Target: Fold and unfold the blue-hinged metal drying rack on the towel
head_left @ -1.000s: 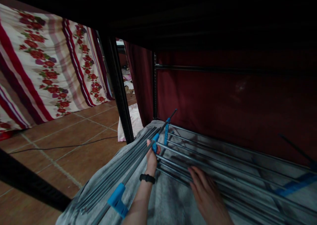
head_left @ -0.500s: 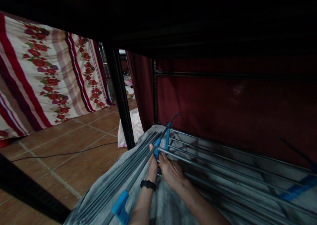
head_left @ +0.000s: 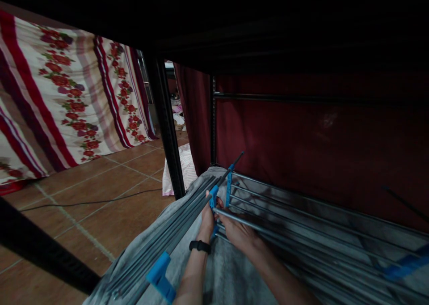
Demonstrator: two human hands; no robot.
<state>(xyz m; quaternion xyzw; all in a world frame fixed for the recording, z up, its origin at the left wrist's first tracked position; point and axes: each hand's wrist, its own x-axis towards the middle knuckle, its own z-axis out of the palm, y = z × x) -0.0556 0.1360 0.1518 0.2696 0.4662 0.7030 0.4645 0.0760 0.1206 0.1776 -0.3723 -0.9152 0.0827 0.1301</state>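
My left hand (head_left: 207, 216), with a black band on the wrist, is closed around the near side of a blue plastic connector (head_left: 213, 195), its thumb upright against it. My right hand (head_left: 235, 231) is closed at the connector's right side, where the end of a grey metal tube (head_left: 248, 221) meets it; its fingertips are partly hidden by the tube and connector. Behind stands another blue connector (head_left: 229, 186) with several tubes joined to it. A blue bracket (head_left: 161, 278) lies at the near left. Several loose grey tubes (head_left: 167, 237) lie bundled left of my hands.
A grey blanket (head_left: 221, 269) lies under the tubes. A black metal post (head_left: 169, 135) rises at the left, and a dark shelf (head_left: 268, 32) hangs low overhead. Maroon cloth (head_left: 301, 148) covers the back. A cable (head_left: 90, 203) crosses the tiled floor (head_left: 134, 173).
My right hand has shifted so that its fingers curl up beside the connector, under the tube. The tube's end sits slightly lower at the connector. The view has moved slightly.
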